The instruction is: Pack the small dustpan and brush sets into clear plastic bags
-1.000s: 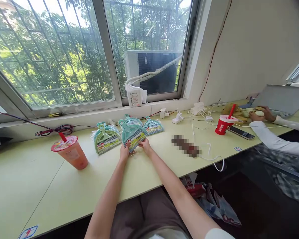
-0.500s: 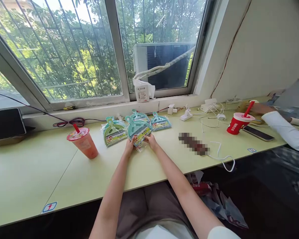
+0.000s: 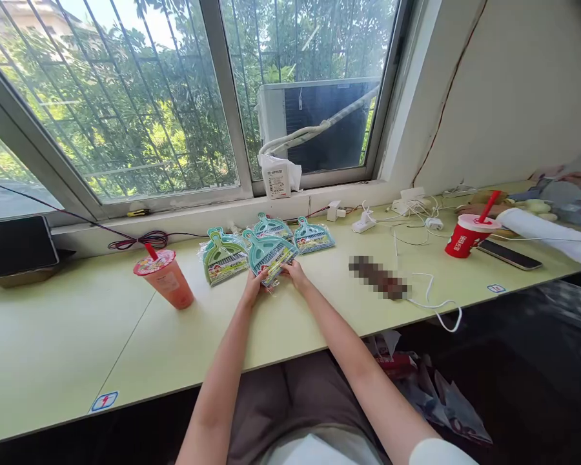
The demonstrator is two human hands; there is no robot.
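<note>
A wrapped mini dustpan-and-brush set, turquoise with a printed yellow label, is held just above or on the table; which, I cannot tell. My left hand grips its lower left corner, and my right hand is closed on its lower right side. Clear wrapping hangs loose between the two hands. Around it lie more packs of the same kind: a greenish dustpan set to the left, a turquoise dustpan set behind, and another dustpan set to the right.
On the left stand a pink drink cup and a dark screen. To the right are a blurred-out object with a white cable, a red cup, a phone and a power strip. A co-worker's white sleeve reaches in.
Both my hands keep their hold on the dustpan set, with hardly any movement. The view has shifted slightly. At the right, the co-worker's arm has changed position behind the red cup.
</note>
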